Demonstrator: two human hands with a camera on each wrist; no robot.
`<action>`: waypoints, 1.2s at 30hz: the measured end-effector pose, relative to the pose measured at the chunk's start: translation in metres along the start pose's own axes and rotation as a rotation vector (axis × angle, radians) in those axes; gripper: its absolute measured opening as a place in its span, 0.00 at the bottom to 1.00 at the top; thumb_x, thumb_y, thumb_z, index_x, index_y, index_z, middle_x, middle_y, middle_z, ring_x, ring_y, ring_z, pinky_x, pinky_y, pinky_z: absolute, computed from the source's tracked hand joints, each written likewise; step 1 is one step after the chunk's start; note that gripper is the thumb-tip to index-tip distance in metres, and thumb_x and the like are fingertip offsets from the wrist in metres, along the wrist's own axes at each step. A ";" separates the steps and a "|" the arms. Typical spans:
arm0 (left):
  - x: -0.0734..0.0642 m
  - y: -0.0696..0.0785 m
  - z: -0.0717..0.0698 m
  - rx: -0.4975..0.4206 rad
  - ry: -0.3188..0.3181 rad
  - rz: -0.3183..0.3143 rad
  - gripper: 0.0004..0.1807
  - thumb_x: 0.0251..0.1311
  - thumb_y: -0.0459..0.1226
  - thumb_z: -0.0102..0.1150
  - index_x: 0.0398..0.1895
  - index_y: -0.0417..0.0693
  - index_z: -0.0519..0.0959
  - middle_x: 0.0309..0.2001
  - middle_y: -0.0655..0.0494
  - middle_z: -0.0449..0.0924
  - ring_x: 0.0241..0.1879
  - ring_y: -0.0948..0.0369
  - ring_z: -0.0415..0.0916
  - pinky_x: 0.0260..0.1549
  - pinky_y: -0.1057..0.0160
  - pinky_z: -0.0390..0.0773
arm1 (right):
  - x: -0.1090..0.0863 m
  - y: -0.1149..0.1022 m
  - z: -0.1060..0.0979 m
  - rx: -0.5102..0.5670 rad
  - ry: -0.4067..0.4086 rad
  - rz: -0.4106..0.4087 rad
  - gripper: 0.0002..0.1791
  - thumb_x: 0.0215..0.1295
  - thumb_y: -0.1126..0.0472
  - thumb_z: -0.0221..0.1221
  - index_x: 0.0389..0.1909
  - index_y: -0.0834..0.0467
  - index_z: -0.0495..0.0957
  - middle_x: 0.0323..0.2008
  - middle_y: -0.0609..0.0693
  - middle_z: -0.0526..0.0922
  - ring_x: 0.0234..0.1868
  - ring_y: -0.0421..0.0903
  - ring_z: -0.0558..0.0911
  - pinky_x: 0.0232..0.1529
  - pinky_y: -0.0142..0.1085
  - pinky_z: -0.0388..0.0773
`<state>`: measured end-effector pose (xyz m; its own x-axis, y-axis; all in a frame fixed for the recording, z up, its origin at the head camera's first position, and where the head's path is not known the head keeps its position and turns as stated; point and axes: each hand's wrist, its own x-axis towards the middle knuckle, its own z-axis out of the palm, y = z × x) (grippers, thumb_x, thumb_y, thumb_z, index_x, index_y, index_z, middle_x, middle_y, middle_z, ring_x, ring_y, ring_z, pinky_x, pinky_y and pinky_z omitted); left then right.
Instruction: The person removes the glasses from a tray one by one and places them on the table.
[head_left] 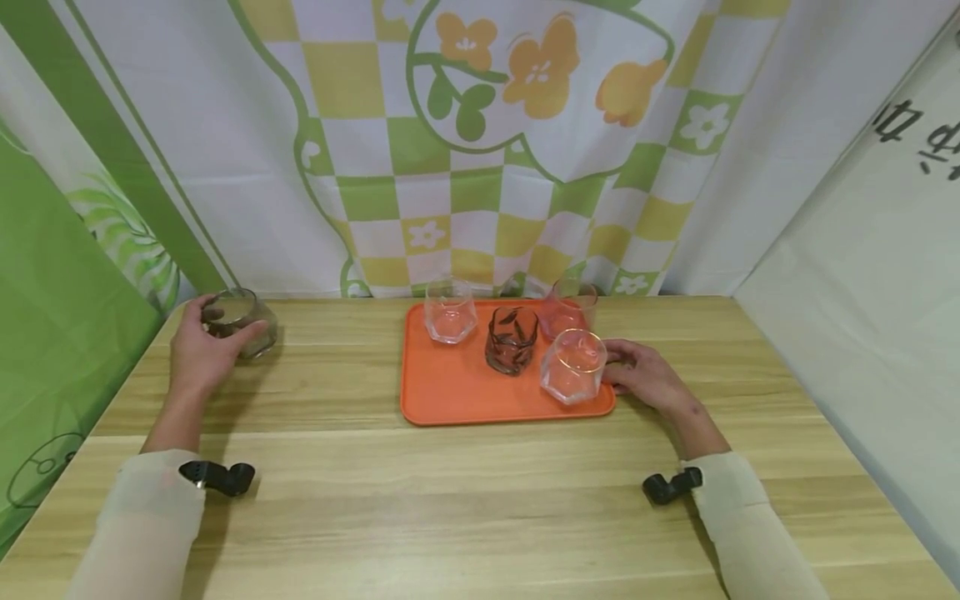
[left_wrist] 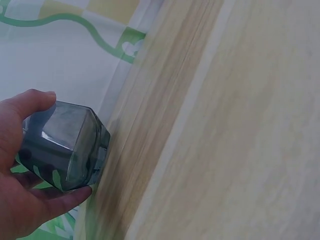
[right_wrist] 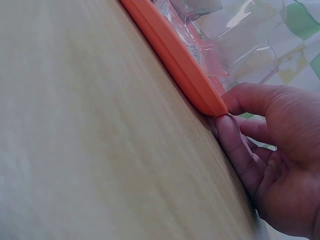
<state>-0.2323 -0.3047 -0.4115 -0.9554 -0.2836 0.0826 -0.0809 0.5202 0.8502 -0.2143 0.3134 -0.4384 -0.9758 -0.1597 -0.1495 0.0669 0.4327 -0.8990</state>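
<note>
Four glasses (head_left: 512, 354) stand on the orange tray (head_left: 446, 392) before a checkered curtain (head_left: 420, 192).

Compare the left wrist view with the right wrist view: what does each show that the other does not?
Only the left wrist view shows the left hand, its thumb and fingers around a smoky gray glass.

Only the right wrist view shows the right hand, pinching the edge of the orange tray, with clear glassware on it.

Both share the wooden tabletop and part of the patterned cloth behind it.
</note>
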 end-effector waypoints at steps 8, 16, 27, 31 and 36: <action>0.003 -0.001 -0.002 0.033 -0.058 0.034 0.55 0.68 0.54 0.64 0.81 0.38 0.42 0.71 0.31 0.57 0.66 0.37 0.63 0.59 0.46 0.70 | -0.001 0.000 0.001 0.002 0.008 0.017 0.35 0.72 0.59 0.64 0.74 0.67 0.64 0.61 0.66 0.76 0.43 0.43 0.82 0.39 0.36 0.84; 0.004 -0.004 -0.001 0.035 -0.061 0.034 0.54 0.69 0.53 0.62 0.81 0.37 0.41 0.72 0.31 0.57 0.65 0.39 0.64 0.53 0.55 0.70 | 0.001 0.000 0.001 0.000 0.009 0.009 0.33 0.72 0.60 0.63 0.73 0.66 0.66 0.60 0.66 0.77 0.42 0.43 0.82 0.39 0.35 0.84; 0.003 -0.003 0.000 -0.023 0.006 0.059 0.57 0.66 0.52 0.65 0.82 0.39 0.39 0.77 0.31 0.44 0.74 0.36 0.47 0.71 0.39 0.52 | 0.000 -0.002 0.001 -0.017 0.007 0.022 0.34 0.73 0.58 0.63 0.74 0.67 0.64 0.62 0.66 0.75 0.44 0.44 0.82 0.41 0.35 0.84; 0.001 0.005 0.003 0.007 0.084 0.083 0.57 0.65 0.54 0.66 0.83 0.46 0.40 0.79 0.36 0.40 0.77 0.41 0.39 0.73 0.41 0.47 | 0.001 -0.002 0.001 -0.022 0.011 0.028 0.35 0.72 0.58 0.64 0.74 0.66 0.65 0.62 0.66 0.75 0.45 0.45 0.82 0.41 0.35 0.84; -0.001 0.023 0.011 0.021 0.116 0.174 0.49 0.67 0.50 0.66 0.81 0.45 0.48 0.78 0.39 0.44 0.77 0.43 0.41 0.73 0.42 0.47 | 0.000 -0.003 0.000 -0.022 0.015 0.032 0.34 0.71 0.58 0.65 0.73 0.66 0.66 0.62 0.66 0.76 0.44 0.45 0.82 0.41 0.35 0.84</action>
<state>-0.2362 -0.2834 -0.3978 -0.9164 -0.2783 0.2875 0.0752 0.5859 0.8069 -0.2145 0.3120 -0.4361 -0.9762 -0.1323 -0.1720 0.0939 0.4572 -0.8844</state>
